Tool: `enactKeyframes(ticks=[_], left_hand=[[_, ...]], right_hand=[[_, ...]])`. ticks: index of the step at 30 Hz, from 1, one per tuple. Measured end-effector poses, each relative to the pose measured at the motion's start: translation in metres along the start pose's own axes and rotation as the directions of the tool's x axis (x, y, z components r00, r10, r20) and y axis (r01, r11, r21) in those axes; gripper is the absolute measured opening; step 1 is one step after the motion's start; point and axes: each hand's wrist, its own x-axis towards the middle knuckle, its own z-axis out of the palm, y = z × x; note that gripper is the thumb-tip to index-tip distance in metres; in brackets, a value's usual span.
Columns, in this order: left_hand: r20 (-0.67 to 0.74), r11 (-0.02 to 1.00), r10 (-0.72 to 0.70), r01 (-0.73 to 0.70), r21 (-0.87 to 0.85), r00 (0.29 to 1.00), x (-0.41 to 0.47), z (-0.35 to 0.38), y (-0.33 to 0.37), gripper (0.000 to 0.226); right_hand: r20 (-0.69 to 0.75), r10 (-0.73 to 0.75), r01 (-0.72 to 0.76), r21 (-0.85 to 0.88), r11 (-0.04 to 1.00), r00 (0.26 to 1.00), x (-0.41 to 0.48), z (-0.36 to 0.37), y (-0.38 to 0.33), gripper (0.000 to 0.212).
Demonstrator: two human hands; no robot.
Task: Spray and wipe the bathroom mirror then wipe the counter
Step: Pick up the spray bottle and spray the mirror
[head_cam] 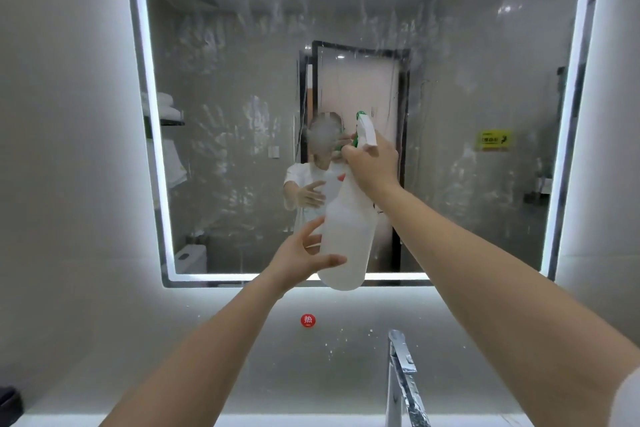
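White spray bottle (347,236), green trigger (355,140); red sticker (308,320).

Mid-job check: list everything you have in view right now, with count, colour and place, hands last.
mirror: one, lit white frame, on the wall ahead, glass streaked
bottle: one, white with green-and-white trigger, held up before the mirror's lower middle
faucet: one, chrome, lower right
sticker: one, red, round, on the wall below the mirror
sign: one, yellow, reflected at the mirror's right
towels: count unclear, white, reflected at the mirror's left
dark object: one, black, bottom left edge, cannot identify
left hand: holds the bottle's lower body
right hand: grips the bottle's neck at the trigger
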Motion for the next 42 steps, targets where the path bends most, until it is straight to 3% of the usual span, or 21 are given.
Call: enactKeyframes(ticks=[5, 8, 13, 19, 21, 25, 28, 32, 38, 42], left_hand=[[-0.019, 1.000, 0.000, 0.000, 0.008, 1.000, -0.004, -0.012, -0.003, 0.085], [-0.027, 1.000, -0.004, 0.004, -0.003, 1.000, -0.008, -0.022, -0.005, 0.083], [-0.056, 1.000, -0.017, 0.017, 0.002, 0.998, -0.016, -0.042, -0.007, 0.089], [-0.131, 0.999, -0.021, 0.027, 0.046, 0.991, -0.035, -0.070, -0.014, 0.066], [-0.150, 0.998, -0.023, 0.031, 0.050, 0.988, -0.043, -0.081, -0.021, 0.067], [-0.192, 0.997, -0.045, 0.055, 0.045, 0.980, -0.058, -0.105, -0.030, 0.072], [-0.247, 0.995, -0.061, 0.077, 0.057, 0.967, -0.071, -0.119, -0.030, 0.067], [-0.282, 0.990, -0.079, 0.108, 0.086, 0.956, -0.086, -0.134, -0.035, 0.066], [-0.329, 0.983, -0.135, 0.168, 0.073, 0.935, -0.100, -0.152, -0.049, 0.070], [-0.330, 0.981, -0.155, 0.185, 0.061, 0.931, -0.109, -0.153, -0.056, 0.080]], right_hand=[[0.035, 0.010, -0.009, -0.034, 0.999, 0.999, 0.000, 0.015, -0.004, 0.015], [0.043, -0.007, 0.007, 0.006, 1.000, 0.999, -0.006, 0.020, -0.013, 0.004], [0.055, -0.044, 0.040, 0.064, 0.997, 0.998, -0.007, 0.038, -0.023, 0.006], [0.132, -0.066, 0.060, 0.047, 0.997, 0.989, -0.014, 0.073, -0.038, 0.005], [0.168, -0.056, 0.048, 0.051, 0.998, 0.984, -0.017, 0.088, -0.041, 0.001], [0.237, -0.016, -0.024, 0.165, 0.986, 0.971, -0.026, 0.114, -0.048, 0.013], [0.261, -0.028, -0.029, 0.212, 0.977, 0.965, -0.031, 0.131, -0.056, 0.006], [0.301, -0.073, 0.026, 0.159, 0.987, 0.951, -0.040, 0.152, -0.067, 0.003], [0.364, -0.063, 0.000, 0.171, 0.985, 0.929, -0.049, 0.174, -0.067, 0.011], [0.404, -0.046, -0.036, 0.192, 0.981, 0.913, -0.056, 0.186, -0.063, 0.004]])
